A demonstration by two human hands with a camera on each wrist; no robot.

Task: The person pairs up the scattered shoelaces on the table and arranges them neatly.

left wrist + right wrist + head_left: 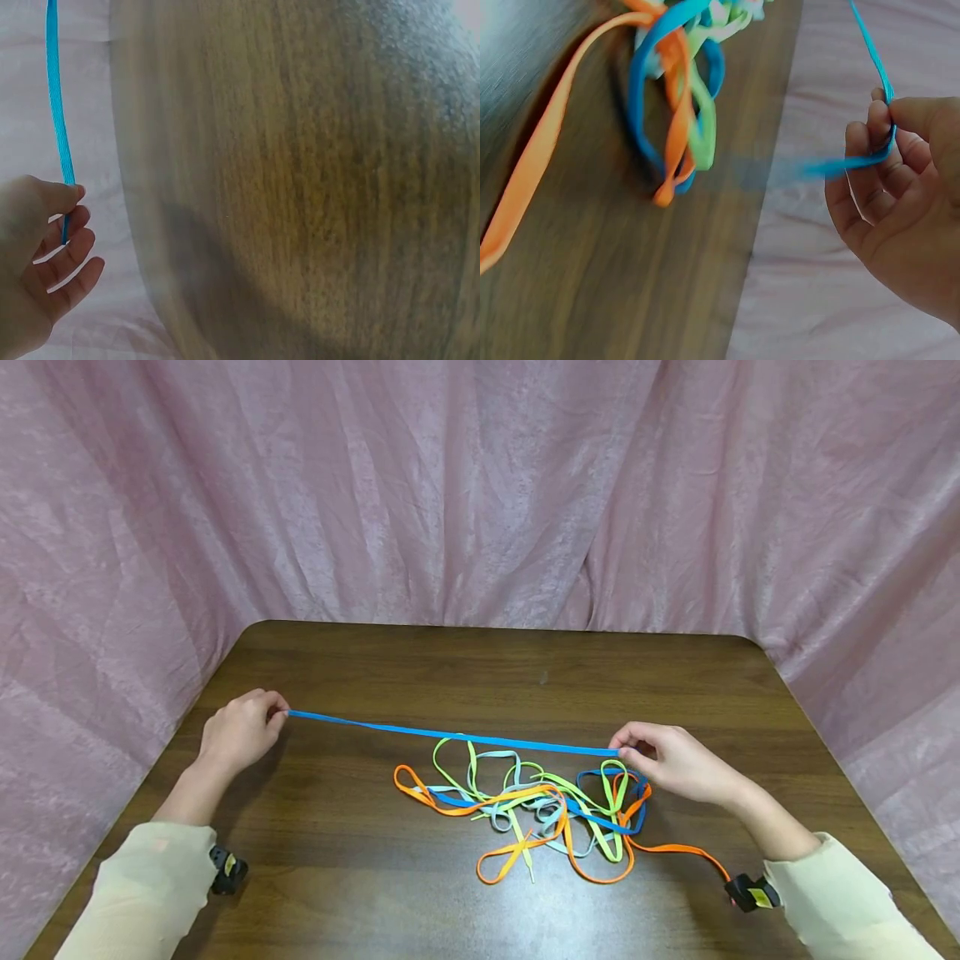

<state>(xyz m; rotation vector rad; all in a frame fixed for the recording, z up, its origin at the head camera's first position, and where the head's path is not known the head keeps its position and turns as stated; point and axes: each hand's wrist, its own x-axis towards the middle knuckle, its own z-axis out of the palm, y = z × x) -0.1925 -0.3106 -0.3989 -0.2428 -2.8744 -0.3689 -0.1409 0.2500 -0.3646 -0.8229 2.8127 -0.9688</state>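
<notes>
A flat blue shoelace (540, 746) stretches nearly straight between the two hands, above the table. My left hand (242, 727), at the table's left side, pinches one end between thumb and index finger; a short tip pokes out below in the left wrist view, other fingers loosely bent. Farther along, my right hand (678, 762) pinches the lace with thumb and fingertips. In the right wrist view, a blurred loose length of it bends away past the fingers toward the pile. Beneath lies a tangle of orange (678, 848), green (520, 835), pale blue and blue laces.
The brown wooden table (337, 877) has rounded far corners. Pink curtains (450, 485) hang behind and beside it. Black wrist cameras (227, 870) sit at both cream sleeves (142, 893); the orange lace's tail reaches the right one.
</notes>
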